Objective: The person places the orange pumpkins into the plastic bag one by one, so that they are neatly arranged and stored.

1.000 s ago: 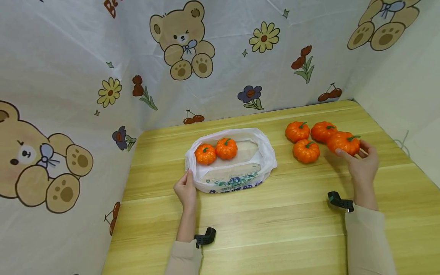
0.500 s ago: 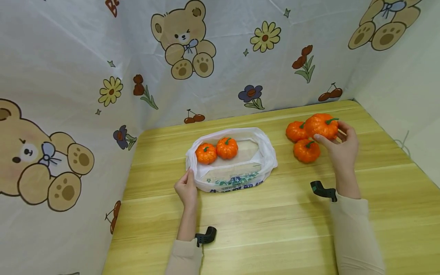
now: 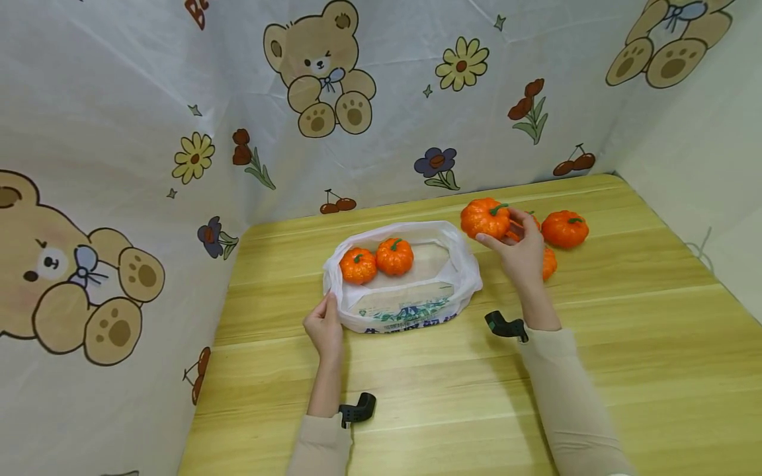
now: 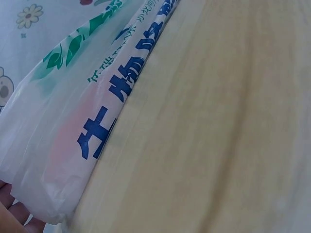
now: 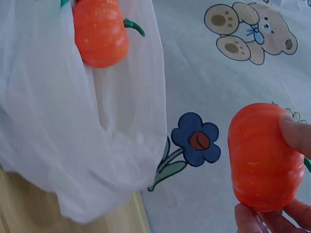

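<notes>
A white plastic bag (image 3: 467,277) with blue and green print lies with its mouth wide on the table. Two small orange pumpkins, one left (image 3: 358,266) and one right (image 3: 394,256), sit inside it at the left. My left hand (image 3: 325,328) pinches the bag's near left rim; in the left wrist view the fingers (image 4: 19,213) show only at the corner. Raised just beyond the bag's right end, a pumpkin (image 3: 485,219) with a green stem is gripped by my right hand (image 3: 524,254). In the right wrist view, thumb and fingers hold that pumpkin (image 5: 262,158) from opposite sides.
Behind my right hand, two pumpkins are partly hidden, the nearer (image 3: 549,263) showing its right side. Another pumpkin (image 3: 565,229) stands farther right. The wooden table (image 3: 428,396) meets a bear-printed cloth (image 3: 381,165) at the back and left.
My right hand has carried its pumpkin leftward from the right-hand group to the bag's right end. The left hand still pinches the rim, and the bag has stayed put.
</notes>
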The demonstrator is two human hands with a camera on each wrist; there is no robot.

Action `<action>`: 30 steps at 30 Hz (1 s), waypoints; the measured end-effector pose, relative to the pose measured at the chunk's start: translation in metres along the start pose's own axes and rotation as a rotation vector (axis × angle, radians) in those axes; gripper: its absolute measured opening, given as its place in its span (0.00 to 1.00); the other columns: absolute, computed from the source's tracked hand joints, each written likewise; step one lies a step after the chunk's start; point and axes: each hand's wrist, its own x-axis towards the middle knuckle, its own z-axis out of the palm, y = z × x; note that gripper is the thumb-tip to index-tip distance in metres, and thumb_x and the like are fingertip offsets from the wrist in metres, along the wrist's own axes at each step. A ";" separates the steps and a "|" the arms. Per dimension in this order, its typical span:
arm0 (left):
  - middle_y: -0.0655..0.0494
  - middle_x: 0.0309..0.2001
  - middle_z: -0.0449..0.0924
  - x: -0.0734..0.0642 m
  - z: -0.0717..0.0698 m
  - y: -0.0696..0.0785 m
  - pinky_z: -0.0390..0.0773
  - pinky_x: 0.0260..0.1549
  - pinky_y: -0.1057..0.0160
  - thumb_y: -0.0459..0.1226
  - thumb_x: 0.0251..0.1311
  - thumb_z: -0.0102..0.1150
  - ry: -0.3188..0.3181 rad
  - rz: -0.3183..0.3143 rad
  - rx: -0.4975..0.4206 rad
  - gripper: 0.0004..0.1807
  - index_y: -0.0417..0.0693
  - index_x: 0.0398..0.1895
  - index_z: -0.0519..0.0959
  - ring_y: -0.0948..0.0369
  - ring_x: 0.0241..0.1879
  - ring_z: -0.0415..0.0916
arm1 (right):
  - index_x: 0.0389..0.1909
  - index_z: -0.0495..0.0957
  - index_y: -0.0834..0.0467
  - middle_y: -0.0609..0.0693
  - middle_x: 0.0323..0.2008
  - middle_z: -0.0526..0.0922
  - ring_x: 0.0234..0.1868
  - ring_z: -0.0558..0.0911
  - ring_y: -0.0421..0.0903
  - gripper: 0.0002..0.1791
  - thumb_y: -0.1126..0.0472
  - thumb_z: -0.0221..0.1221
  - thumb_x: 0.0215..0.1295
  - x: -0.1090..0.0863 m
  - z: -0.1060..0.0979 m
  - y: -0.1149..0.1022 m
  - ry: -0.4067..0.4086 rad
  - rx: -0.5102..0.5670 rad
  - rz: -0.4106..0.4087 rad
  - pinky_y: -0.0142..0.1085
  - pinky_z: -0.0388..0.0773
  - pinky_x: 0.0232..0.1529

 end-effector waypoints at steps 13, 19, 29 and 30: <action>0.39 0.50 0.81 0.000 0.000 0.000 0.81 0.50 0.69 0.33 0.63 0.61 0.011 -0.023 -0.003 0.12 0.32 0.44 0.83 0.53 0.54 0.79 | 0.67 0.65 0.63 0.58 0.66 0.69 0.63 0.71 0.56 0.42 0.62 0.73 0.52 -0.009 0.056 0.014 -0.127 0.010 -0.024 0.49 0.74 0.64; 0.38 0.50 0.81 0.000 0.000 0.001 0.81 0.52 0.64 0.33 0.63 0.61 0.003 -0.012 -0.001 0.12 0.32 0.44 0.82 0.50 0.55 0.78 | 0.67 0.65 0.64 0.61 0.66 0.70 0.62 0.73 0.58 0.42 0.63 0.73 0.51 -0.012 0.074 0.025 -0.150 -0.062 -0.029 0.49 0.75 0.63; 0.38 0.50 0.81 0.000 0.000 0.000 0.81 0.51 0.65 0.33 0.63 0.61 0.001 -0.003 -0.003 0.12 0.32 0.44 0.82 0.52 0.54 0.79 | 0.69 0.63 0.65 0.64 0.63 0.70 0.63 0.72 0.59 0.43 0.64 0.72 0.52 -0.014 0.087 0.042 -0.160 -0.210 -0.023 0.47 0.74 0.64; 0.38 0.50 0.81 0.001 -0.001 0.000 0.81 0.51 0.65 0.33 0.63 0.61 0.001 -0.001 -0.004 0.12 0.32 0.44 0.82 0.53 0.54 0.78 | 0.69 0.63 0.65 0.64 0.63 0.71 0.63 0.72 0.59 0.43 0.63 0.72 0.53 -0.014 0.087 0.044 -0.159 -0.236 -0.027 0.48 0.74 0.65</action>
